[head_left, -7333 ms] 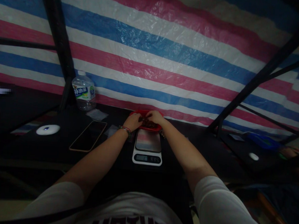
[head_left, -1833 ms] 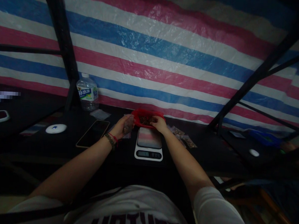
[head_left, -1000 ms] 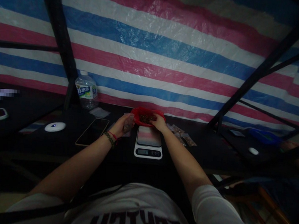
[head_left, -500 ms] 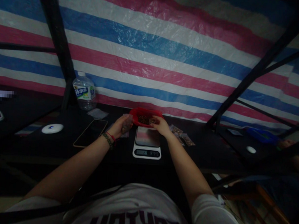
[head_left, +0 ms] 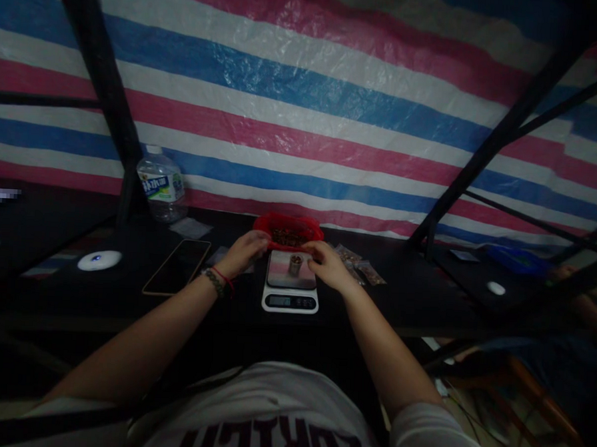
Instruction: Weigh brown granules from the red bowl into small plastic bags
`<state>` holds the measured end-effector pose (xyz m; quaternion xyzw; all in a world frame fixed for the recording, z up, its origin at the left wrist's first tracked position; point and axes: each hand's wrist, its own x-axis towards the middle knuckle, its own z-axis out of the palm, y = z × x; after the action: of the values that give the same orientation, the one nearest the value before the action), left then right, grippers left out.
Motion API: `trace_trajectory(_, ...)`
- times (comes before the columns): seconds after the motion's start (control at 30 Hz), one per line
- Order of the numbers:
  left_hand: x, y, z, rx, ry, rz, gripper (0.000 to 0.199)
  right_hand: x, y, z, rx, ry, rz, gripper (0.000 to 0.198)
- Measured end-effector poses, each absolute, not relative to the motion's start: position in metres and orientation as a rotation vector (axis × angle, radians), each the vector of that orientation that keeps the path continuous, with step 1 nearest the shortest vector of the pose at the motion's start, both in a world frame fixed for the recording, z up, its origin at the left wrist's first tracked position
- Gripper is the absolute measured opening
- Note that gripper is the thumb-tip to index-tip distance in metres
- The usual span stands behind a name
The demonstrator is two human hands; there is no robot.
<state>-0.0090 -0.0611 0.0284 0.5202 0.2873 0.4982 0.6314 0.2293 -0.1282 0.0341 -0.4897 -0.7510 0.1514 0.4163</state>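
Note:
A small metal-looking cup (head_left: 295,263) with brown bits in it stands upright on the plate of a white digital scale (head_left: 290,303). Just right of the cup is my right hand (head_left: 329,265), its thumb and fingers apart and curved near the bowl's rim. My left hand (head_left: 247,251) is by the left edge of the red bowl (head_left: 261,223), which holds many small brown pieces. Its fingertips are blurred, so I cannot make out whether they hold anything. Small filled clear bags (head_left: 370,272) lie to the right of the scale.
A phone (head_left: 177,267), a white oval device (head_left: 100,260), flat clear bags (head_left: 191,228) and a large plastic bottle (head_left: 161,188) are on the left. Dark metal posts (head_left: 110,87) frame a striped sheet behind. At far right, another person's arm is near a blue tray (head_left: 517,259).
My right hand has brought the cup out of the bowl, set it on the scale and let it go. The clear bag seen in my left hand no longer shows clearly.

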Motion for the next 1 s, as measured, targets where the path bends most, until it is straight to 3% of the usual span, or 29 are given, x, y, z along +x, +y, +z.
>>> trace_trajectory(0.27,0.008,-0.111,0.060,1.726,0.632,1.036,0.032,0.195,-0.173,0.068,-1.122,-1.924,0.637,0.023)
trace_trajectory(0.47,0.011,-0.134,0.066,1.817,0.548,0.965,0.035,0.188,-0.173,0.066,-1.205,-1.998,0.717,0.021)
trace_trajectory(0.63,0.012,-0.135,0.067,2.073,0.508,0.985,0.054,0.186,-0.174,0.063,-1.189,-2.000,0.590,0.014)
trace_trajectory(0.8,0.010,-0.127,0.068,2.024,0.493,0.985,0.046,0.184,-0.177,0.070,-1.257,-2.014,0.406,0.027)
trace_trajectory(1.0,0.009,-0.122,0.066,2.677,0.555,0.783,0.064,0.189,-0.174,0.073,-1.284,-2.053,0.430,0.033)
